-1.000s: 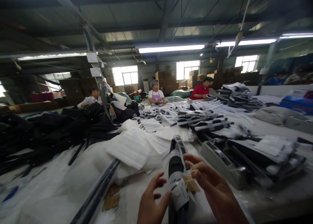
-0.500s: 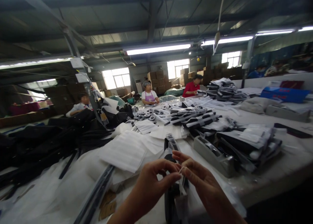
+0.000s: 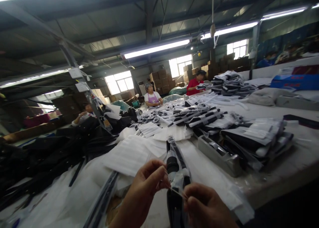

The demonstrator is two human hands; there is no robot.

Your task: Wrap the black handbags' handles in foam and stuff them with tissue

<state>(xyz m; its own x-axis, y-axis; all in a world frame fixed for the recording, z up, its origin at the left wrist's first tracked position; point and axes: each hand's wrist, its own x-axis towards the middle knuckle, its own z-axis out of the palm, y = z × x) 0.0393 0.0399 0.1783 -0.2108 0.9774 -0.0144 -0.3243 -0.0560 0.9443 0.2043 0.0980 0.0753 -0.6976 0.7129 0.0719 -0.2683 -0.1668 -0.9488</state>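
In front of me, a thin pale string is stretched between my two hands. My left hand pinches one end with thumb and fingers, and my right hand pinches the other. Right below and behind the string stands or lies a black, tube-like item partly wrapped in clear plastic; its lower part is hidden by my hands. Crumpled clear film lies over it near the string.
A grey tape dispenser sits to the right, beside a pile of plastic-wrapped black and white parts. White foam sheets lie left of centre. Black material is heaped at left. Co-workers sit across the table.
My hands have moved apart and the string has gone from a small loop to a taut line. My right hand is lower. The view has shifted slightly.
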